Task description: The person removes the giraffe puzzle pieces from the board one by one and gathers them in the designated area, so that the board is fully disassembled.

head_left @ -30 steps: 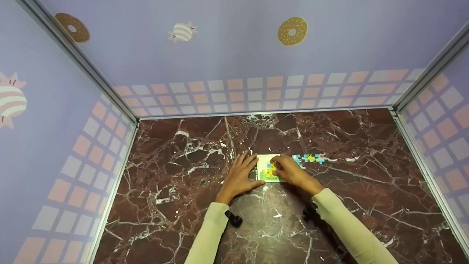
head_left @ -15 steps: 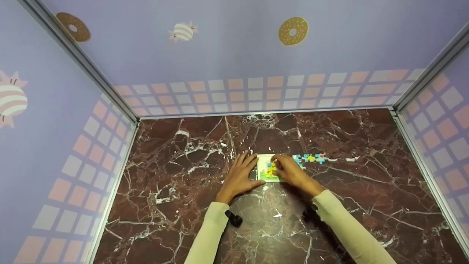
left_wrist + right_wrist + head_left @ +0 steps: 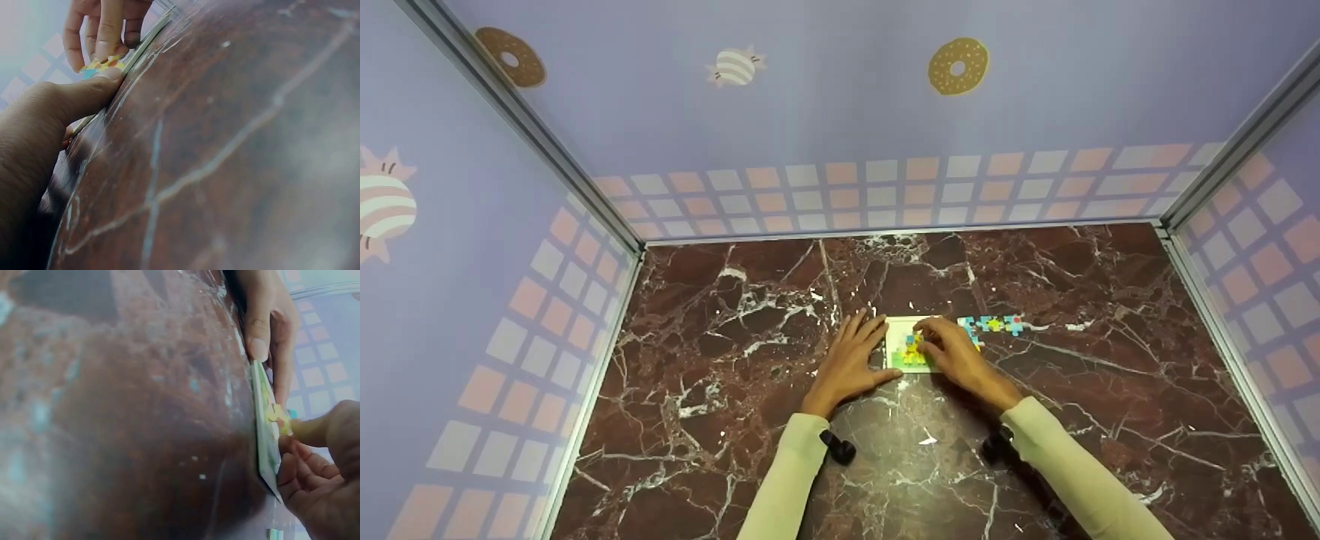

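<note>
A small jigsaw puzzle board (image 3: 894, 327) with a pale rim lies on the dark red marbled surface. Yellow, green and blue pieces sit in its lower middle. My left hand (image 3: 851, 364) rests at the board's left side, fingers stretched out, thumb along the front edge. Over the board's right part is my right hand (image 3: 956, 356), fingers bent. In the right wrist view its thumb and fingers pinch a yellow puzzle piece (image 3: 284, 426), tilted up from the board. The right hand hides part of the board in the head view.
Several loose puzzle pieces (image 3: 996, 324), blue, yellow and red, lie in a row to the right of the board, partly behind the right hand. Lilac panels (image 3: 840, 97) with printed doughnuts and sweets enclose the surface at the back and both sides.
My right hand shifts and turns slightly over the board, its wrist a little lower. The left hand keeps its place.
</note>
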`<state>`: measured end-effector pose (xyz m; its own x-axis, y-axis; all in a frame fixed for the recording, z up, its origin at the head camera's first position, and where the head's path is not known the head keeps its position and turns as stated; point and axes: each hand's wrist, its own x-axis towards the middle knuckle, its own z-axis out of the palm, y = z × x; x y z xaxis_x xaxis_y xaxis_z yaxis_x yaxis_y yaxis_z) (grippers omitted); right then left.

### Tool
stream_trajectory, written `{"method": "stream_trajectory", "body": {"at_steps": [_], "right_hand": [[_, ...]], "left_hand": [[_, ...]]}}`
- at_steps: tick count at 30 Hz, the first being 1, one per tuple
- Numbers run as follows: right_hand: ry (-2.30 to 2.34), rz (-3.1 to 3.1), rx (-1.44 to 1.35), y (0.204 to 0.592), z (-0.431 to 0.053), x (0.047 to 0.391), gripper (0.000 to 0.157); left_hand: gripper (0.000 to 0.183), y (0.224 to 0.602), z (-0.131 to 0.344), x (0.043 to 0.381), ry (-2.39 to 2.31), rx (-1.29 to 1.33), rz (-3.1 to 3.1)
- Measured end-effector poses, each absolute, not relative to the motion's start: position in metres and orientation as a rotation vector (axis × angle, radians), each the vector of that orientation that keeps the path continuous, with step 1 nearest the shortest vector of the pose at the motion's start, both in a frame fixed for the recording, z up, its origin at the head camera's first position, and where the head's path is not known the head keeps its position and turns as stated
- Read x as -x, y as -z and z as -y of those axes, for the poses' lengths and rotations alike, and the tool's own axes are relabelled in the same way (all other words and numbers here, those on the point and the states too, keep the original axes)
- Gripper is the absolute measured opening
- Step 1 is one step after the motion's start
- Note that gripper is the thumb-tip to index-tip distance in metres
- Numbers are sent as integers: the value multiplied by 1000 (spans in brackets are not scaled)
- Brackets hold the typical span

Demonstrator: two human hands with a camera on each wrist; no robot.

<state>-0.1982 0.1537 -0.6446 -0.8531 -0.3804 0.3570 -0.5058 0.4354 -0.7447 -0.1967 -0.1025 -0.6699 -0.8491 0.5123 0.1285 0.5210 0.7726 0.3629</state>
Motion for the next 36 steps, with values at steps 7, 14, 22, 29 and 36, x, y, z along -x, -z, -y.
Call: {"method": "stream_trajectory", "body": {"at_steps": [7,14,22,29,36], "right_hand": [[-1440,2497,-683,646,-154,193,16],[-1438,2405,-636,648,-162,190,18],[-1503,2330,-558,648,-183,186,16],[-1481,2353,-450,646,-204,182,14],[-1516,2345,-306,642,-224,179,15]], "left_hand": [[101,670,103,197,608,859,2935],[102,669,102,197,613,860,2941],[100,670,102,197,635,864,2937],[100,669,102,196,648,864,2925],[100,668,101,196,621,861,2935]]}}
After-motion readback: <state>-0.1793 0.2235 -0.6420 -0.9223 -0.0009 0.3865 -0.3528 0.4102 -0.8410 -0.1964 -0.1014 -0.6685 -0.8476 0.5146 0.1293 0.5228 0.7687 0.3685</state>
